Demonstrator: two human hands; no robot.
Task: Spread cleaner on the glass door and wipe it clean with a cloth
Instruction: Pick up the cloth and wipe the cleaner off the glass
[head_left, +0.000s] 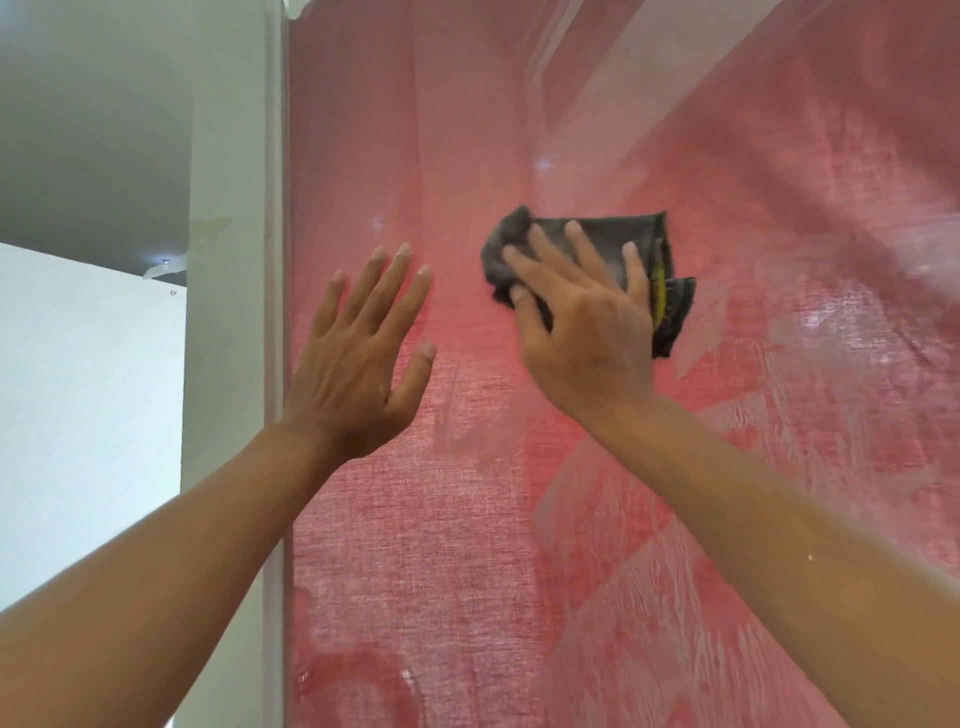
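Glass door (467, 130) filled the centre and right of the frame, with a red curtain (415, 545) showing through it and whitish cleaner smears (737, 457) streaking its lower right. We pressed a folded dark grey cloth (608, 239) flat against the pane just right of centre, our right hand (582, 332) spread over it with fingers nearly straight; a yellow edge showed among the folds on the cloth's right side. Our left hand (358, 358) lay to the left of the cloth, apart from it, fingers straight and spread, holding nothing, palm toward the glass near the white door frame (272, 260). A pale wall (88, 415) filled the left of the frame.
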